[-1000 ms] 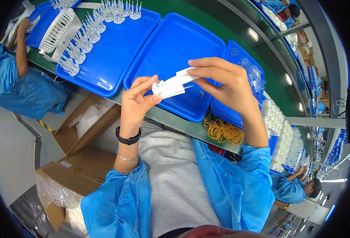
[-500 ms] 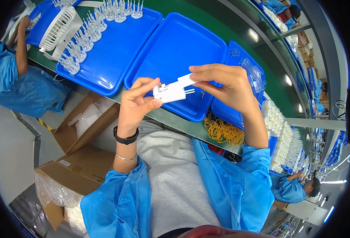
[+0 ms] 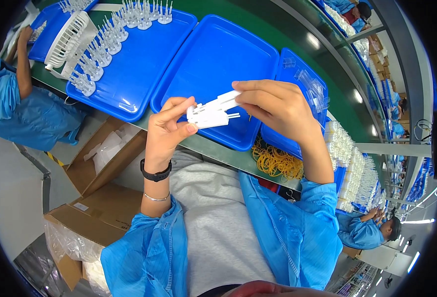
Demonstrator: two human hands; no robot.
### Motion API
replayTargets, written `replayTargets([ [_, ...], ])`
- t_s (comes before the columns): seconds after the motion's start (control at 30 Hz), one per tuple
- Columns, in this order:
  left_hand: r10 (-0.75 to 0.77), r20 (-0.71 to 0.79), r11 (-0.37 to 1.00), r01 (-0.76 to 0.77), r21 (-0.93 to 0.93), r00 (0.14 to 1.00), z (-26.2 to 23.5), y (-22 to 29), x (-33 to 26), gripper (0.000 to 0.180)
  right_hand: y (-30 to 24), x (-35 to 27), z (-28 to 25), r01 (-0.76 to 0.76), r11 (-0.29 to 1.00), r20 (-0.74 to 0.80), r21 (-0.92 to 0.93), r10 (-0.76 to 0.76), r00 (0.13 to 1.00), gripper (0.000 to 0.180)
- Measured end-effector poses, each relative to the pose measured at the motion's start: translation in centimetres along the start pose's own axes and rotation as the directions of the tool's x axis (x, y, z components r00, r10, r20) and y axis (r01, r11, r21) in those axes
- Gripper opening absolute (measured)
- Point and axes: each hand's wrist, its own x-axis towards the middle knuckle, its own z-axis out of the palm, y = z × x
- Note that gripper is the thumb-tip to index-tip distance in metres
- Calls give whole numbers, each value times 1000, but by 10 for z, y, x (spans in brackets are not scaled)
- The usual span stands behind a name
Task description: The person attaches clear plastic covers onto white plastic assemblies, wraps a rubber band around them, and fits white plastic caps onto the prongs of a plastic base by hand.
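My left hand (image 3: 165,129) is closed on a white plastic pronged piece (image 3: 208,119), pinching its base at the left end between thumb and fingers. Thin white prongs on it point to the right. My right hand (image 3: 283,105) pinches the outer end of a white tube-like part (image 3: 227,99), tilted upward to the right. This part lies along the upper prongs and seems to touch them; how far it overlaps them cannot be made out. Both hands are above the front of the middle blue tray (image 3: 213,54).
In the left blue tray (image 3: 129,74) stand several clear pronged stands (image 3: 99,52) beside a white rack (image 3: 70,42). A blue bin (image 3: 283,74) holds clear tubes (image 3: 311,89). Yellow rubber bands (image 3: 276,162) lie near the edge. Open cartons (image 3: 92,213) stand lower left; a co-worker (image 3: 23,106) sits left.
The tube-like part in my right hand has moved left and lower over the prongs, overlapping the piece in my left hand more. My left hand has barely shifted.
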Motion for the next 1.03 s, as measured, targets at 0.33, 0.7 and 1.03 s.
replayTargets([
  [0.33, -33, 42, 998, 31, 52, 999, 9, 1, 0, 47, -3, -1, 2, 41, 998, -24, 42, -40, 999, 16],
  [0.7, -66, 74, 996, 61, 64, 995, 8, 3, -1, 48, -2, 0, 8, 87, 990, 70, 111, -96, 993, 15],
  [1.03, -70, 256, 997, 73, -2, 964, -11, -19, -3, 52, 9, -12, 19, 81, 867, 128, 492, -164, 978, 19],
])
